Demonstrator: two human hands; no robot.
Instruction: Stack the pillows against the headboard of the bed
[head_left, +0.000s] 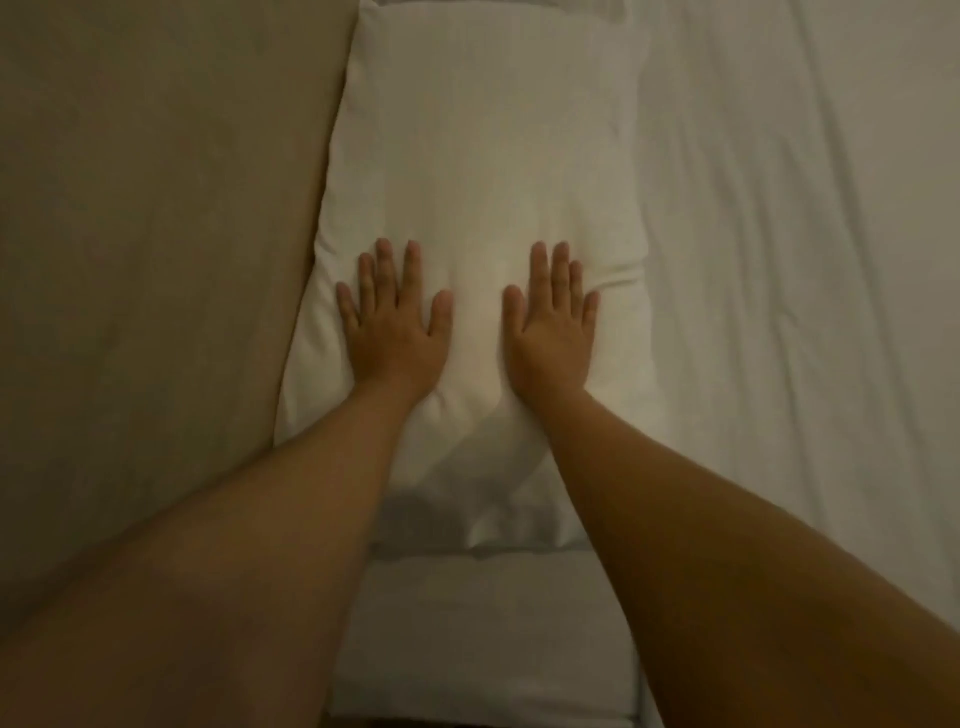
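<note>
Head view: both palms pressing the top pillow
Left hand and right hand lie flat, fingers spread, gripping nothing, likely settling it beside the headboard

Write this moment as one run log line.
left hand: flat, open | right hand: flat, open | pillow: under both palms, beside headboard

Dim, warm light, soft overall blur, and wide-angle stretching at the edges.

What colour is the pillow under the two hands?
White, plain; the pillow shows best in the head view.
</note>
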